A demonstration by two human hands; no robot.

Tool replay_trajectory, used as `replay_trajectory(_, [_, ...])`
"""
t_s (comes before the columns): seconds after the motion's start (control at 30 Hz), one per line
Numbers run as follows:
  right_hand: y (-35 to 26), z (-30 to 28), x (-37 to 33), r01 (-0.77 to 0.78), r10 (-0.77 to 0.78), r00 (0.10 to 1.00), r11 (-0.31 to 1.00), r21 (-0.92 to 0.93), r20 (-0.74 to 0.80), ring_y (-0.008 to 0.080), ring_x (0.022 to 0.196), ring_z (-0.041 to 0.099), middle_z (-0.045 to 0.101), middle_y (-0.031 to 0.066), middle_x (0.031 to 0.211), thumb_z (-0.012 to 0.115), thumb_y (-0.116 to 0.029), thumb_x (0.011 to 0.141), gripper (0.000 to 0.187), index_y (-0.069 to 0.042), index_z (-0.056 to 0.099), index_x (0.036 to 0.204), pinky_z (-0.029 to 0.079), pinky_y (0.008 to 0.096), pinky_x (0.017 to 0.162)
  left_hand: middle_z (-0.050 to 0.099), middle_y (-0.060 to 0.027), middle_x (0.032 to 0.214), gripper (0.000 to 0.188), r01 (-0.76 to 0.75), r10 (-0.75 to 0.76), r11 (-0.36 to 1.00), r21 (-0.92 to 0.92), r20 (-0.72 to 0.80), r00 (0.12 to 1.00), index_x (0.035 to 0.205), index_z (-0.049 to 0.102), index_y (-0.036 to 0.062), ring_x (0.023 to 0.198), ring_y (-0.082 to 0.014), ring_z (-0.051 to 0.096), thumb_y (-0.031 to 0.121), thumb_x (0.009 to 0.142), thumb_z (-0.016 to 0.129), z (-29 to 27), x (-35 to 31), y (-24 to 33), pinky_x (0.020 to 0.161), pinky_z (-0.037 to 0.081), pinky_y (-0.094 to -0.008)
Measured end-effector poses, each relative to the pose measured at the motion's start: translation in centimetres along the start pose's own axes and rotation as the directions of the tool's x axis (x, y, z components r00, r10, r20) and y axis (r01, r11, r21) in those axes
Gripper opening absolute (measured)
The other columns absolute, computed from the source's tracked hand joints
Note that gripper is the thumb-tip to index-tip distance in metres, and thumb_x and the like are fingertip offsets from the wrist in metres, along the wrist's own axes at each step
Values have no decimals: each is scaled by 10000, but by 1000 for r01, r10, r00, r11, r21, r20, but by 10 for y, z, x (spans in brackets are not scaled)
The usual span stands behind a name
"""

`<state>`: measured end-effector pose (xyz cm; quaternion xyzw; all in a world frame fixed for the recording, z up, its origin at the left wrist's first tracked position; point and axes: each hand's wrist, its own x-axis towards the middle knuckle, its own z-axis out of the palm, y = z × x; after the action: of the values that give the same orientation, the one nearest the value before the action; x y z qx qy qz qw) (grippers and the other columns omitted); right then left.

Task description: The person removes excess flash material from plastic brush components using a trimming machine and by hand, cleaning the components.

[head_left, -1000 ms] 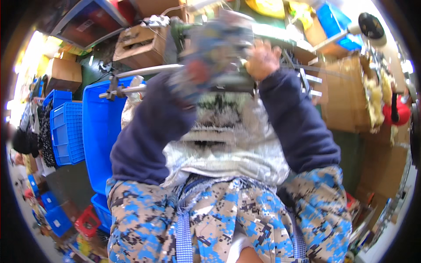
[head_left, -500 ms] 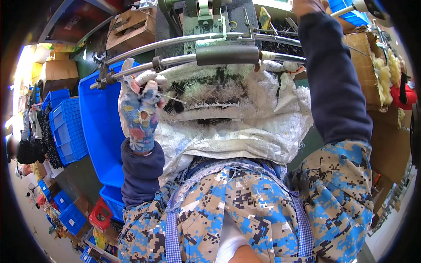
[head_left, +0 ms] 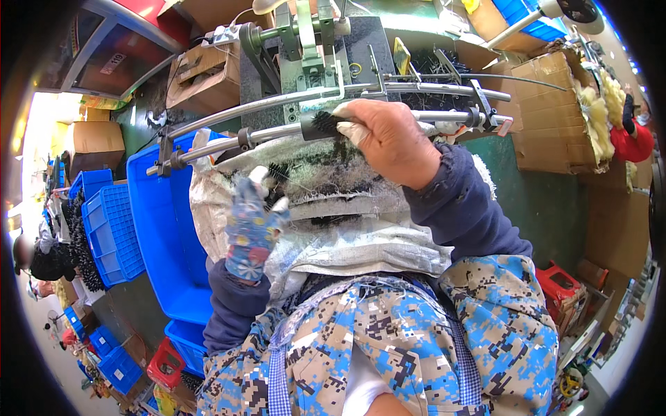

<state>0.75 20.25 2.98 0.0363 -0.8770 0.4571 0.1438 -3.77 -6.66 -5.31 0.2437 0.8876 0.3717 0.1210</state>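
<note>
My right hand (head_left: 392,142), with white wraps on its fingertips, pinches a small black bristle brush (head_left: 323,123) against the dark sleeve on the front metal bar (head_left: 277,132). My left hand (head_left: 251,225), in a flowered fabric glove with white-wrapped fingertips, hovers over the white woven cloth (head_left: 347,243) on my lap, slightly blurred. Its fingers are apart, and nothing shows between them. Just beyond its fingertips, a patch of black bristles (head_left: 277,175) lies on the cloth. Black dust and torn slits mark the cloth's middle.
Ahead stands a bench machine (head_left: 309,62) with two long rails. A big blue bin (head_left: 163,236) is close on the left, beside a blue crate (head_left: 114,225). An open cardboard box (head_left: 548,114) stands right. Black bristle pieces (head_left: 437,64) lie behind the rails.
My right hand has come from the far right back to the front bar and now holds a black brush. My left hand has drawn away from the bar, its fingers spreading. The view has shifted.
</note>
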Motion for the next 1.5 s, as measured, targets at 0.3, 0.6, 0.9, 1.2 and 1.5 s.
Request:
replay_trajectory(0.3, [13,-3,2,-77,143,977,926,370,-156,101,520,435,491,71,584,619,-89,770,134,24,565,817,390,270,489,378,-231,1254,652,-101,-46,760,642,209,977,1296,305,43,1080,-382,449,143,723,599,17,5,-2,848,429,-379])
replay_trajectory(0.6, [54,-23,66,-79,24,995,789,-610,-99,327,779,564,556,177,818,480,-41,734,163,-19,536,886,445,395,690,560,-136,933,489,-219,219,976,15,34,975,1189,408,-13,814,-221,561,39,741,598,-11,8,9,670,473,-259])
replay_trajectory(0.9, [71,-5,87,-173,175,981,622,-764,-80,304,940,505,496,162,970,466,-128,757,188,-66,593,880,421,417,767,578,-76,992,398,205,-205,781,-590,68,976,1102,486,15,694,-95,552,-45,720,581,-19,13,52,561,461,-204])
replay_trajectory(1.2, [76,-5,86,-162,160,984,628,-762,-77,273,956,504,523,119,954,490,-119,737,170,-85,599,863,390,414,763,583,-80,975,367,254,-209,669,-698,151,966,1088,483,19,646,-89,543,-68,737,547,-10,14,60,505,441,-195])
replay_trajectory(1.5, [86,-8,96,-267,336,939,596,-757,-67,272,1087,406,515,113,1082,518,-193,755,231,-100,597,952,231,489,904,596,-86,942,354,254,-177,694,-673,182,967,1069,499,15,639,-127,583,-58,730,567,0,11,63,501,458,-210])
